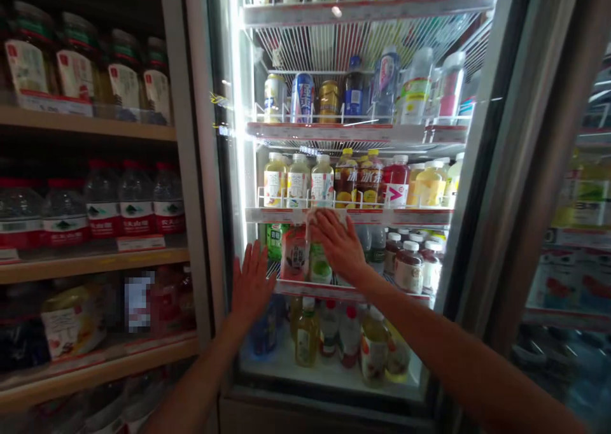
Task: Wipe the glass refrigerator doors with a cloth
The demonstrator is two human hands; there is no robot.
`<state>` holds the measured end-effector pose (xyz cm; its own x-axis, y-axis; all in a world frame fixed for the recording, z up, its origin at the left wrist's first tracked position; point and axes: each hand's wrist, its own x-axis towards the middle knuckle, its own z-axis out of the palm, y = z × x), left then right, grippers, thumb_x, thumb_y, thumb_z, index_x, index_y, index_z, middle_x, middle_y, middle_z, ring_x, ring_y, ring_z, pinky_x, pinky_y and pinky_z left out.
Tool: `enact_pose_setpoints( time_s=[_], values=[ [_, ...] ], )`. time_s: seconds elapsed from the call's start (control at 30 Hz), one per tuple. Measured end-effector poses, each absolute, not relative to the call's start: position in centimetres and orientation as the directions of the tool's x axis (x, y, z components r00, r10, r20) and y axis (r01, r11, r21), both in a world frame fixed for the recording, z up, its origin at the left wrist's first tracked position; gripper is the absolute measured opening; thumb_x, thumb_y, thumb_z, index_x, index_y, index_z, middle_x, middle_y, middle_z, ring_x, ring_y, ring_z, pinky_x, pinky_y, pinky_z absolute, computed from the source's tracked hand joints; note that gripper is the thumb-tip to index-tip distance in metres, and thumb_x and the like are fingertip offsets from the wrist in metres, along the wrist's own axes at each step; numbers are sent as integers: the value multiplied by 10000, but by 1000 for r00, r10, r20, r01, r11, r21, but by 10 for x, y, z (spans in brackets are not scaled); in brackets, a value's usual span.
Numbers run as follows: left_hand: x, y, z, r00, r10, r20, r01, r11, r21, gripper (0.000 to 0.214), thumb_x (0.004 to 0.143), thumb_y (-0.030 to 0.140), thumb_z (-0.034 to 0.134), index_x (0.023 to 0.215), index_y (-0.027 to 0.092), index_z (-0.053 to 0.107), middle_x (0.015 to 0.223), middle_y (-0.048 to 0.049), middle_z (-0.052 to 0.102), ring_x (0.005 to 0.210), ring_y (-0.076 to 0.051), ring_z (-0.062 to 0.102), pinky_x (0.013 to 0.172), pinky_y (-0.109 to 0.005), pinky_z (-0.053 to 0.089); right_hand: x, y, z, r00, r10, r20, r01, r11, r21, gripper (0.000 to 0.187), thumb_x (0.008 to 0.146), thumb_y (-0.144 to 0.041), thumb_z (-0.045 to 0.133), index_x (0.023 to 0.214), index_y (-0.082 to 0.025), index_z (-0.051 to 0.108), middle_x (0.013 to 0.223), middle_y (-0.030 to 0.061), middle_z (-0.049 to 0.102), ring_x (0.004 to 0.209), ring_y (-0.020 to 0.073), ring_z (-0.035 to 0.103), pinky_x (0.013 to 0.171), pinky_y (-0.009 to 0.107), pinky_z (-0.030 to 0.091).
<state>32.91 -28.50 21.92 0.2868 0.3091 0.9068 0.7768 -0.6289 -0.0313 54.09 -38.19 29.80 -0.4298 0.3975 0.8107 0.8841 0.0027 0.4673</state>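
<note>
A dim shop aisle surrounds me, with wooden shelves of bottles on the left and a brightly lit drinks cooler straight ahead. At the middle of its glass door I see a pale cloth, level with the price rail behind the pane. It lies directly under the fingers of my right hand, clearly the nearer one; from my left hand it sits up and to the right. Most of it is covered, so I can't tell its long axis; the strip that shows runs roughly sideways along the rail and has no obvious pointing end.

My right fingers lie together, aimed up and leftward over the cloth; whether they also grip it, I can't tell. My left hand is bare and spread, fingers upward, palm toward the door near its left edge, well apart from the cloth. Beyond the glass, yellow-capped bottles stand upright just above the right hand.
</note>
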Motion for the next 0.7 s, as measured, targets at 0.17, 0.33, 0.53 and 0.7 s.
enact_pose_setpoints(
  time_s=[0.17, 0.33, 0.53, 0.7],
  values=[
    [314, -276, 212, 280, 333, 901, 788, -615, -18, 585, 889, 331, 375, 1422, 144, 224, 1474, -155, 256, 1380, -278, 195, 1096, -538, 195, 520, -377, 255, -561, 468, 683, 813, 160, 560, 516, 864, -158, 457, 1372, -197, 374, 1470, 63, 321, 1391, 208, 193, 1136, 453, 156],
    [290, -266, 217, 264, 365, 893, 818, -576, -6, 574, 882, 316, 377, 1414, 144, 247, 1467, -153, 274, 1384, -273, 182, 1096, -544, 188, 506, -367, 253, -658, 456, 599, 742, 255, 620, 483, 876, -156, 444, 1353, -211, 398, 1449, 43, 366, 1373, 193, 244, 1143, 450, 157],
    [274, -260, 224, 254, 389, 886, 839, -545, -2, 584, 882, 311, 368, 1419, 125, 233, 1479, -158, 240, 1391, -273, 156, 1101, -542, 173, 482, -336, 304, -472, 411, 780, 876, 125, 465, 495, 895, -169, 420, 1383, -220, 353, 1474, 54, 315, 1391, 222, 191, 1139, 495, 132],
    [255, -257, 220, 251, 362, 898, 848, -529, -24, 589, 869, 313, 390, 1413, 133, 253, 1471, -150, 269, 1379, -278, 203, 1102, -534, 181, 472, -339, 234, -703, 384, 599, 707, 283, 648, 408, 916, -212, 402, 1322, -191, 441, 1429, 31, 401, 1349, 200, 294, 1131, 423, 208]
  ],
)
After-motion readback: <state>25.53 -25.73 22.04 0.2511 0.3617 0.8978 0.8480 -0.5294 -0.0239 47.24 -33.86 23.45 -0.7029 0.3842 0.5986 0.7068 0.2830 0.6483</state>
